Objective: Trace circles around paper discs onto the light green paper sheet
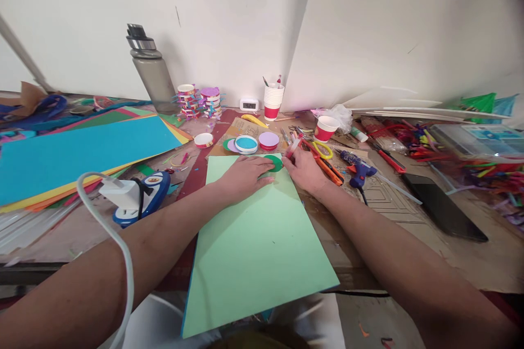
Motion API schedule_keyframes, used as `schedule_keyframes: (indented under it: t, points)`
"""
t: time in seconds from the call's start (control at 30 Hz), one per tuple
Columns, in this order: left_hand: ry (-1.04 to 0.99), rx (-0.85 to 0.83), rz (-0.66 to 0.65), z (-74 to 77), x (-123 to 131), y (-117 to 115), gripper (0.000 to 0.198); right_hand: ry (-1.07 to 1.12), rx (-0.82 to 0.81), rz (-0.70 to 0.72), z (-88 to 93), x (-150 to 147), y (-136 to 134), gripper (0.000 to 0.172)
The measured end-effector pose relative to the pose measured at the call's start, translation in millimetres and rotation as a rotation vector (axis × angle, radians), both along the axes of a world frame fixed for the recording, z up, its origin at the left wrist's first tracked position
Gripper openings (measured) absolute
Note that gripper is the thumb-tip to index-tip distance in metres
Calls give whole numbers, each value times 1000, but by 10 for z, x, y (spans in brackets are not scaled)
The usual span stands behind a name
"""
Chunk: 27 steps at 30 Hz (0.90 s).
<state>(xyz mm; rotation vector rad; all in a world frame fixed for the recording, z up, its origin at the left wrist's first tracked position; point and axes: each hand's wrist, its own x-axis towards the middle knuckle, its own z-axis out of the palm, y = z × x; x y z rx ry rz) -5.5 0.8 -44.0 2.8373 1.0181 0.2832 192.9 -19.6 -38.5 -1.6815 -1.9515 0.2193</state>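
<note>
A light green sheet of paper (257,251) lies at the table's front and sticks out over its edge, with blue showing beneath its borders. Across its upper part my left hand (245,177) rests with fingers stretched out, their tips at a dark green paper disc (273,163). Beside the disc, at the sheet's upper right corner, my right hand (307,170) is closed on a small red and white paper cup ring (293,146). Just beyond the sheet are a cup ring with a blue top (246,144) and another with a purple top (269,140).
Coloured sheets (90,152), a power strip (149,196) and a bottle (153,73) are at left. Stacked paper cups (272,102) stand behind. At right lie a box cutter (331,172), a glue gun (360,169) and a phone (444,207). A white cable (125,251) crosses my left forearm.
</note>
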Motion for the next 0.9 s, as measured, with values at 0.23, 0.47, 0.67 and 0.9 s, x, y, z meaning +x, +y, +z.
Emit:
schedule_keyframes:
  t: [0.23, 0.47, 0.67, 0.9]
  points:
    - [-5, 5, -1, -4, 4, 1, 45, 6, -9, -1, 1, -14, -18, 9]
    - [-5, 6, 0, -28, -2, 14, 46, -16, -15, 7, 12, -28, -35, 9]
    - [-7, 10, 0, -20, -2, 9, 45, -18, -15, 19, 19, -45, -57, 9]
    - [-6, -13, 7, -6, 6, 2, 45, 13, -11, 36, 28, -69, -73, 10]
